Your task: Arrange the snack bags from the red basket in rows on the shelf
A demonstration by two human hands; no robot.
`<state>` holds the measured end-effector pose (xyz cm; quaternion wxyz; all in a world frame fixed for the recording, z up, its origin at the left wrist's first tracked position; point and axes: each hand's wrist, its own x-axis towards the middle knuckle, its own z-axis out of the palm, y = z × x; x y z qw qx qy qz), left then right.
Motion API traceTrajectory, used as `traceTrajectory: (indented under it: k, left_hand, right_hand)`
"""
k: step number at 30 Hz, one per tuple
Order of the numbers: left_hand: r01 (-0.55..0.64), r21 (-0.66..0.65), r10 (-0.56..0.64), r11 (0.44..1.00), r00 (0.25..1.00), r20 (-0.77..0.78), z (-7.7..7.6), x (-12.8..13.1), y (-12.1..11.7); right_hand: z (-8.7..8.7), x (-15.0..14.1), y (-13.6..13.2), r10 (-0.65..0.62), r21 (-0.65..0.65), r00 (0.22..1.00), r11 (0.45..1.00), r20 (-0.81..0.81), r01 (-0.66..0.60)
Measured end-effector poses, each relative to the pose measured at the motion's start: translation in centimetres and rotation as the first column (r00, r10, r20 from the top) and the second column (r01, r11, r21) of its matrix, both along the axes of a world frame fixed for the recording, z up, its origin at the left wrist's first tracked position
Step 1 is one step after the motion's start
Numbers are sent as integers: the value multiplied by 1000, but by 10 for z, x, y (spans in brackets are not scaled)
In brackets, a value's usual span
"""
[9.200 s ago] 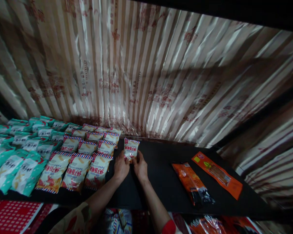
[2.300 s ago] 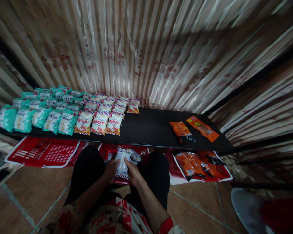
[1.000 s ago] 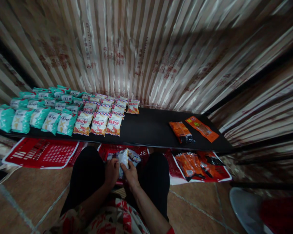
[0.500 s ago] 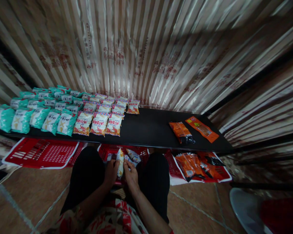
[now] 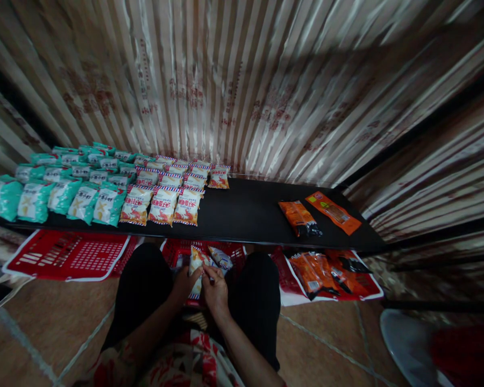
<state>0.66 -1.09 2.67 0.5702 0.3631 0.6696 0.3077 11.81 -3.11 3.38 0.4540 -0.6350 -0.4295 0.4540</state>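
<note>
A white and orange snack bag [image 5: 196,259] is held upright between my knees, over a red basket [image 5: 240,252]. My left hand [image 5: 184,285] grips its left side with the thumb across the front. My right hand [image 5: 214,287] is closed at the bag's right edge, thumb and fingers pinched; whether it grips the bag there is hard to make out. Behind it, another snack bag [image 5: 221,258] lies in the basket. On the black shelf [image 5: 242,212] stand rows of matching white and orange bags [image 5: 162,205], beside rows of teal and white bags [image 5: 108,204].
An orange and black packet [image 5: 299,217] and a flat orange packet [image 5: 334,212] lie on the shelf's right part. Below are a red basket [image 5: 369,293] of orange packets and another red basket [image 5: 70,253] on the left. A pleated curtain [image 5: 226,80] hangs behind.
The snack bag has turned from edge-on so its printed front shows more. My left thumb has moved over its front, and my right fingers have shifted up slightly.
</note>
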Motion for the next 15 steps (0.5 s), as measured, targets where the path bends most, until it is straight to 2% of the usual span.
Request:
traceTrajectory:
  k: [4,10,15]
  left_hand:
    - [1,37,-2,999,999,41,-4,-2,-2]
    - [-33,20,30,999,989,142,-8,-2,-7]
    - [-41,-9,42,999,973,226,-1,-4,-6]
  right_hand:
    - [-1,1,0,-22,43,999,999,-42,23]
    - [-1,4,0,28,28,997,999,71,-30]
    - [-2,7,1,-64,-45,995,997,82,68]
